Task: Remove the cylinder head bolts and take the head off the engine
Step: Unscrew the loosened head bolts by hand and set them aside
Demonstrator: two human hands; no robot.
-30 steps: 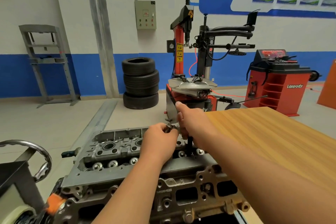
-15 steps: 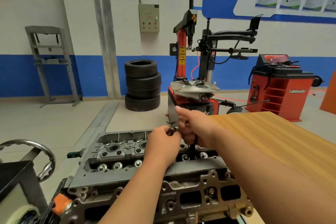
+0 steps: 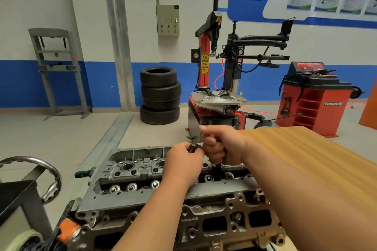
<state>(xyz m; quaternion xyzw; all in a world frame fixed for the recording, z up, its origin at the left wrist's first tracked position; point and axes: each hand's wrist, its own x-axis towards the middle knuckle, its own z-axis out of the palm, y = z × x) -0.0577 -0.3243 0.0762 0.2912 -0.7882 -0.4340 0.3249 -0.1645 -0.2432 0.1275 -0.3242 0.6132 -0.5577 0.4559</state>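
Note:
The grey aluminium cylinder head [image 3: 140,169] sits on the engine block [image 3: 214,224] at the bottom centre of the head view. My right hand [image 3: 222,146] grips the upper end of a black tool shaft [image 3: 216,173] that stands upright in a hole on the head's right part. My left hand [image 3: 183,161] pinches a small metal piece [image 3: 193,146] at the top of that tool, right against my right hand. The tool's lower tip is hidden inside the head.
A wooden table [image 3: 306,159] runs along the right. A metal handwheel [image 3: 40,171] of the engine stand is at the left. Stacked tyres [image 3: 160,96], a tyre changer [image 3: 218,96] and a red wheel balancer [image 3: 314,98] stand on the floor behind.
Both hands stay together on the tool over the head. The camera has tilted up slightly, so the engine sits lower in view.

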